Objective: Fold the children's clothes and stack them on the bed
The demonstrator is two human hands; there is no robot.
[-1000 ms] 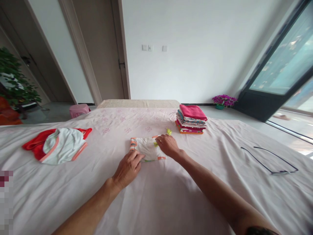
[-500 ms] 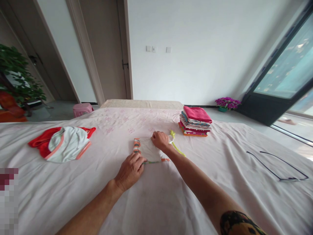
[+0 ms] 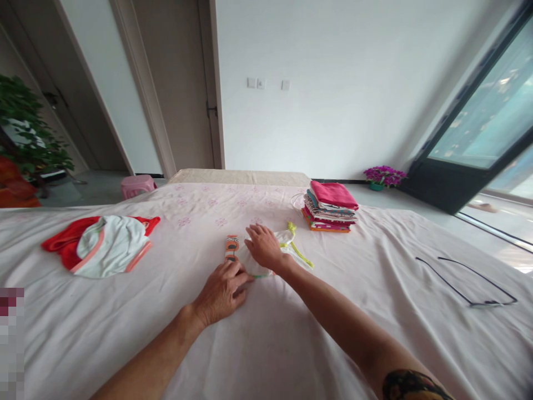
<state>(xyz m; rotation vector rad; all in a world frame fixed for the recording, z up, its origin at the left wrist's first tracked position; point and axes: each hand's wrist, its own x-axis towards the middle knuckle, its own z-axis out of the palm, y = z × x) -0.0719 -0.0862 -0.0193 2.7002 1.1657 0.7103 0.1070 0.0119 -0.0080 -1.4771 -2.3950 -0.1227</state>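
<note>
A small white folded garment (image 3: 232, 248) with an orange-patterned left edge and yellow-green trim lies on the bed in front of me; its exact kind is hard to tell. At its near left corner, my left hand (image 3: 220, 291) is closed on the edge, fingers bent and thumb close to them. My right hand (image 3: 265, 247) rests flat over the middle of the cloth, fingers stretched out and slightly apart, covering much of it. The yellow-green trim and a white flap stick out to the right of that hand.
Behind and right stands a stack of folded clothes (image 3: 331, 208), bright pink on top. A red garment (image 3: 62, 244) and a white one with coral trim (image 3: 114, 247) lie crumpled at left. Eyeglasses (image 3: 474, 303) rest at right on the pale pink bedsheet (image 3: 358, 278).
My right hand first moved a folded part left across the garment, then flattened onto it. The yellow-green trim now shows on the right. My left hand stays at the near left corner.
</note>
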